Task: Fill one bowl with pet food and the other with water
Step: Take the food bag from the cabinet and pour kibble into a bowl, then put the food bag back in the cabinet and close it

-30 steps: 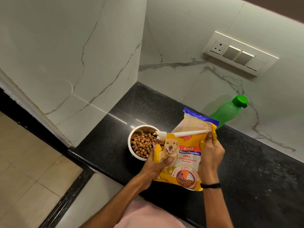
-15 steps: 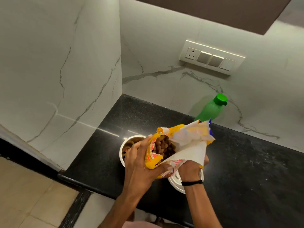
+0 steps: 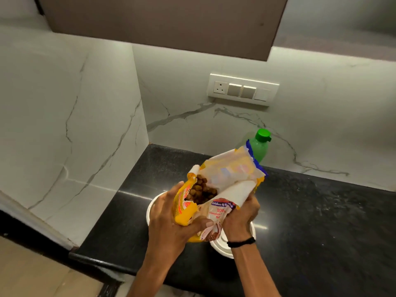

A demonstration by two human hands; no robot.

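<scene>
Two hands on the pet food bag [image 3: 216, 189]: left hand [image 3: 171, 224] clamps its yellow side, right hand [image 3: 240, 215] grips the folded flap, likely to close it. Both bowls [image 3: 220, 246] sit under the bag, mostly hidden. Green water bottle [image 3: 260, 146] waits capped at the back wall.

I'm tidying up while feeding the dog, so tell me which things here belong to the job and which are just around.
Part of the job:
food bag, in left hand and right hand
two bowls
green bottle

Just around:
switch panel
cabinet
</scene>
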